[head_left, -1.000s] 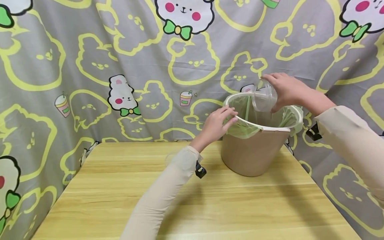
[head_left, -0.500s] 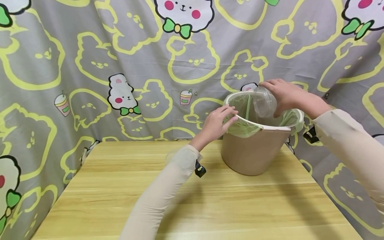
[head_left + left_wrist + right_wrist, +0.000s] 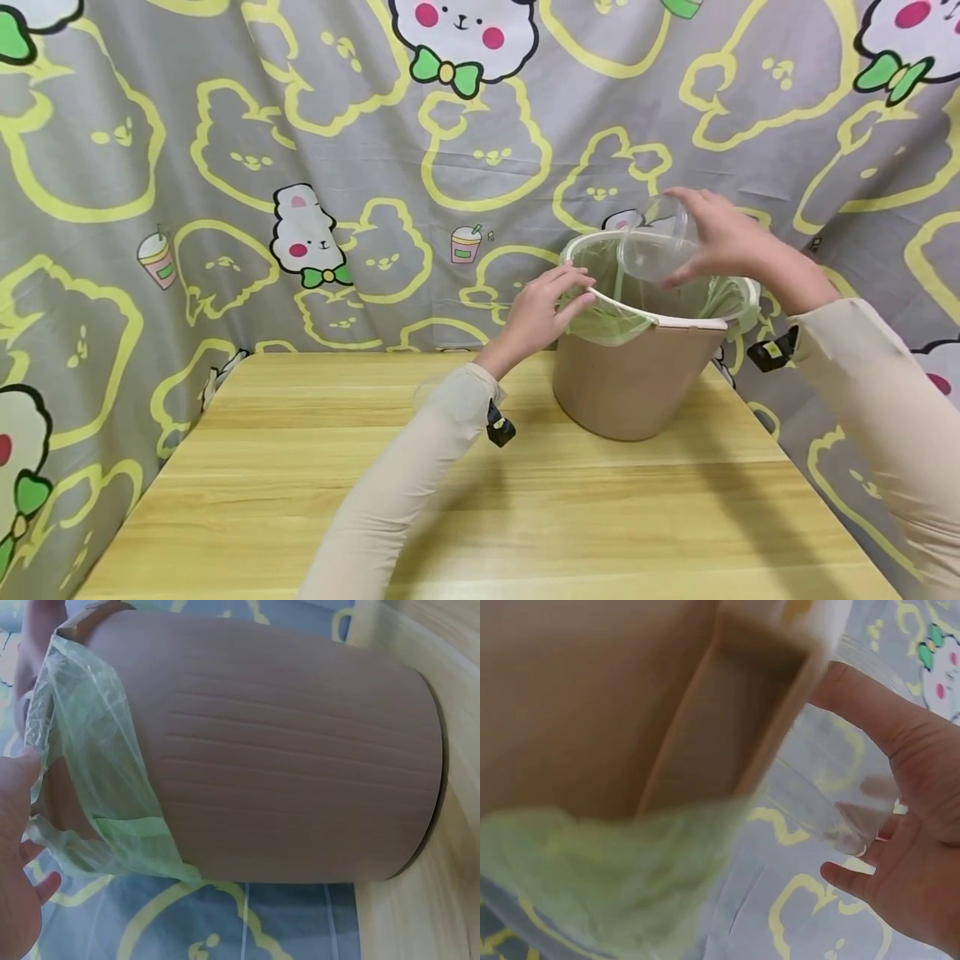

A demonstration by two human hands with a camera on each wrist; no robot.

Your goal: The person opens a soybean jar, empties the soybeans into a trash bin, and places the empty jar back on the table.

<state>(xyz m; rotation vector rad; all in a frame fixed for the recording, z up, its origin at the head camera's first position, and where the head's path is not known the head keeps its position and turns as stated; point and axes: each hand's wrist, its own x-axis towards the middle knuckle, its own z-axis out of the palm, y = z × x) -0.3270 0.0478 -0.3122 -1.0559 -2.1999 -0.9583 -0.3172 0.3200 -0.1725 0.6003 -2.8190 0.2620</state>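
Observation:
A brown trash can (image 3: 633, 383) stands at the table's back right, with a pale rim ring (image 3: 690, 322) over a light green bag (image 3: 615, 323). My left hand (image 3: 536, 312) holds the rim at its left side, fingertips over the edge; in the left wrist view the thumb lies against the bag at the rim. My right hand (image 3: 723, 237) grips a clear plastic cup (image 3: 651, 242) above the can's mouth, thumb on one side and fingers on the other. The right wrist view shows the see-through cup (image 3: 810, 776) beyond the can's rim. The can's bottom is hidden.
The wood-grain table (image 3: 337, 467) spreads out in front and to the left. A faint clear round edge (image 3: 426, 390) shows behind the left sleeve. A grey patterned curtain (image 3: 360, 150) hangs close behind the table and along its sides.
My right hand and the cup dipped toward the can's mouth, then rose again and shifted slightly left, with the cup turned a little. The left hand and the can have stayed in place.

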